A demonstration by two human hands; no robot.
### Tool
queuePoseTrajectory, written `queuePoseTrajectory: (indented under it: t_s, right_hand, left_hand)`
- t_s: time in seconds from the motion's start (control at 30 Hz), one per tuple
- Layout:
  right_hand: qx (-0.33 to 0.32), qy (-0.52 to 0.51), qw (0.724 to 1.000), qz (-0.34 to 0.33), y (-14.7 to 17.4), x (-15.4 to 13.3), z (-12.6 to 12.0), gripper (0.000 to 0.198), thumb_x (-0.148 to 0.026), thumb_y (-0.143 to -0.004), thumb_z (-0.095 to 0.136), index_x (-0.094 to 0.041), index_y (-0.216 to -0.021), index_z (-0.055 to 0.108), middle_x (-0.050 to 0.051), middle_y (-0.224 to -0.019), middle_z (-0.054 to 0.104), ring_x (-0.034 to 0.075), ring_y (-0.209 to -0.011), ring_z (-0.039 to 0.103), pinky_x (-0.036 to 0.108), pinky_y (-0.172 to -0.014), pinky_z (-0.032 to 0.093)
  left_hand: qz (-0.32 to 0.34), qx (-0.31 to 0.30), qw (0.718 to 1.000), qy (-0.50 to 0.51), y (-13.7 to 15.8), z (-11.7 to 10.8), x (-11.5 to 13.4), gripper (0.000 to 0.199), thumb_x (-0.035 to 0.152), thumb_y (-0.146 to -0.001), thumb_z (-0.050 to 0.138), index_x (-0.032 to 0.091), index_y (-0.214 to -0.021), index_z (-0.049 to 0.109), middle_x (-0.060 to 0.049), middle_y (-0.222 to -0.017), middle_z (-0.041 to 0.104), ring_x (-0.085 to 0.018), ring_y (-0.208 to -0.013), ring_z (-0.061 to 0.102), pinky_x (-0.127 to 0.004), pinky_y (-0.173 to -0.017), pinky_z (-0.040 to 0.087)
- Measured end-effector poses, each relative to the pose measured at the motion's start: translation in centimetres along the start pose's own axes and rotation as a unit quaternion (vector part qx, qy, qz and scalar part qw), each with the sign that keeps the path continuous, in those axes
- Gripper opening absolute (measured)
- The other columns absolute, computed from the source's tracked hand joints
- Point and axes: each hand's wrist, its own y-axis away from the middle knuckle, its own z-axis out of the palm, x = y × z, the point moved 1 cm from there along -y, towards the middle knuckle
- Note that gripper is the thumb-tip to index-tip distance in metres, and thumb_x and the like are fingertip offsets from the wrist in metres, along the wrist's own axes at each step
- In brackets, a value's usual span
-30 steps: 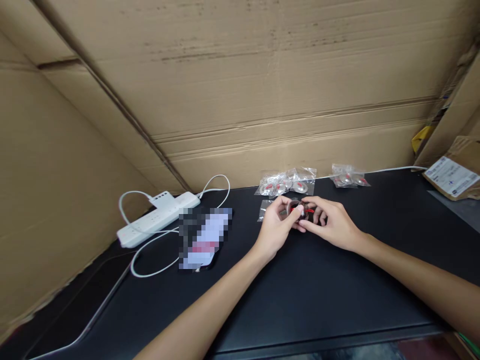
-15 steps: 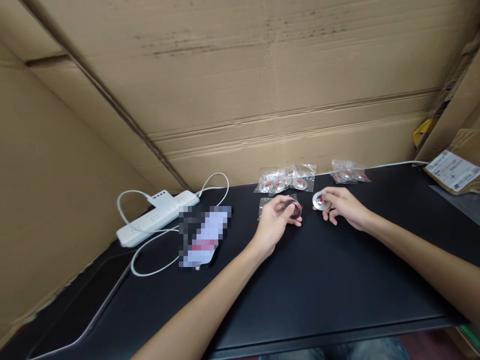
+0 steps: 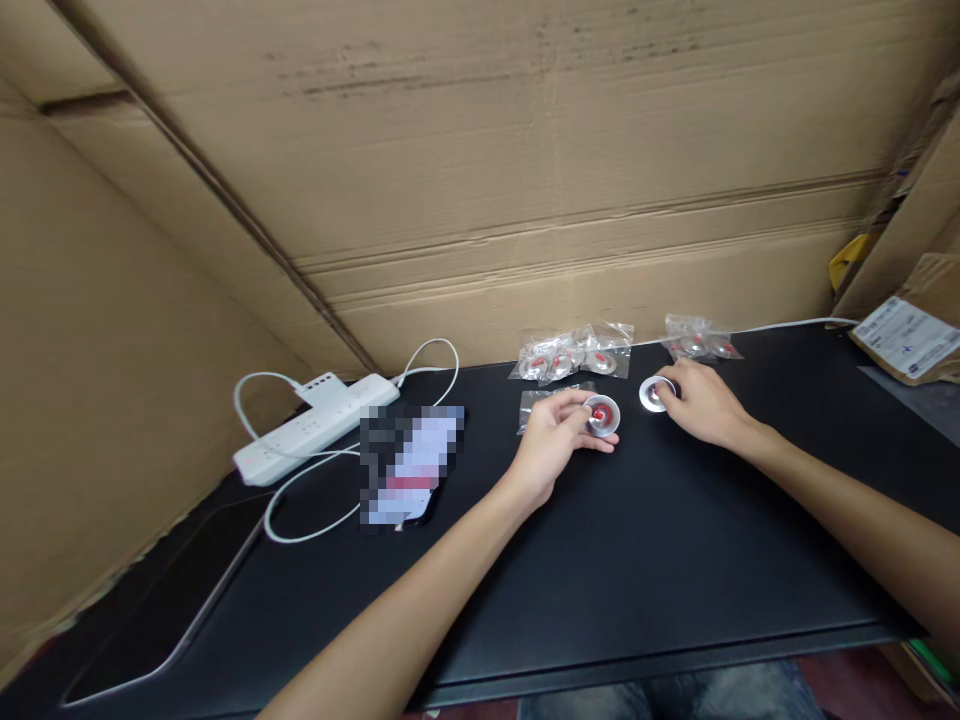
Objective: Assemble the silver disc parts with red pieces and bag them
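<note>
My left hand [image 3: 553, 440] is closed on a round silver disc [image 3: 604, 429] with a red centre, its dished face turned up toward me. To its right, my right hand [image 3: 697, 398] pinches a second silver disc [image 3: 651, 396] by its middle, low over the black table or touching it; I cannot tell which. The fingertips partly cover the middle of that disc. Behind my left hand lies a clear plastic bag [image 3: 534, 408], partly hidden by it. Several clear bags [image 3: 600, 362] holding similar silver-and-red discs lie against the cardboard at the back.
More bagged discs [image 3: 697, 345] lie at the back right. On the left are a white power strip [image 3: 281, 445] with looping cables, a phone [image 3: 416, 470] and a dark flat tablet-like panel [image 3: 172, 600]. A labelled package [image 3: 907, 338] sits far right. Cardboard walls [image 3: 525, 150] enclose the black table [image 3: 637, 580].
My left hand has turned its disc so the red centre faces me. My right hand has shifted slightly right and turned palm down, with its disc lying flatter.
</note>
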Motion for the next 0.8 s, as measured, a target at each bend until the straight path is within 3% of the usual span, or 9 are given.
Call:
queuePoseTrajectory:
  t_s: [0.2,0.47,0.6,0.67,0.8]
  right_hand:
    - [-0.009,0.04,0.999,0.022,0.1,0.0,-0.2,0.024,-0.027,-0.091,0.048,-0.019,-0.085,0.07,0.012,-0.09,0.064,0.026,-0.084,0.064,0.033,-0.067,0.041]
    - [0.034,0.043,0.998,0.022,0.4,-0.1,-0.4,0.023,-0.03,-0.089,0.052,-0.018,-0.096,0.07,0.012,-0.1,0.064,0.027,-0.084,0.064,0.035,-0.066,0.045]
    - [0.118,-0.018,0.99,-0.079,1.2,-2.1,-1.2,0.025,-0.025,-0.091,0.049,-0.016,-0.106,0.068,0.011,-0.101,0.064,0.021,-0.079,0.063,0.034,-0.071,0.048]
    - [0.118,-0.068,0.978,-0.155,1.9,-3.5,-1.3,0.025,-0.024,-0.093,0.048,-0.017,-0.11,0.066,0.009,-0.101,0.063,0.018,-0.075,0.061,0.032,-0.071,0.049]
    - [0.084,-0.064,0.961,-0.257,2.8,-5.2,-0.7,0.021,-0.022,-0.095,0.048,-0.019,-0.105,0.066,0.009,-0.097,0.063,0.021,-0.089,0.06,0.032,-0.073,0.049]
  left_hand:
    - [0.01,-0.011,1.0,-0.004,0.2,0.3,0.2,0.024,0.013,-0.078,0.067,0.011,-0.101,0.062,-0.009,-0.087,0.073,-0.023,-0.075,0.074,-0.038,-0.076,0.061]
    - [0.044,-0.004,0.998,-0.038,0.0,0.4,-0.1,0.027,0.012,-0.077,0.066,0.012,-0.103,0.062,-0.008,-0.087,0.073,-0.022,-0.081,0.073,-0.038,-0.075,0.063]
    - [0.053,-0.007,0.998,-0.043,-0.2,0.3,-0.5,0.029,0.014,-0.078,0.067,0.011,-0.106,0.062,-0.008,-0.087,0.073,-0.022,-0.081,0.073,-0.037,-0.074,0.064]
    - [0.06,-0.014,0.997,-0.044,-0.2,0.2,-0.8,0.03,0.015,-0.079,0.067,0.011,-0.109,0.061,-0.008,-0.089,0.073,-0.021,-0.08,0.073,-0.036,-0.074,0.064]
    - [0.094,-0.042,0.994,-0.043,-0.1,0.4,-1.2,0.033,0.016,-0.082,0.065,0.012,-0.115,0.06,-0.008,-0.095,0.072,-0.02,-0.082,0.072,-0.035,-0.074,0.064]
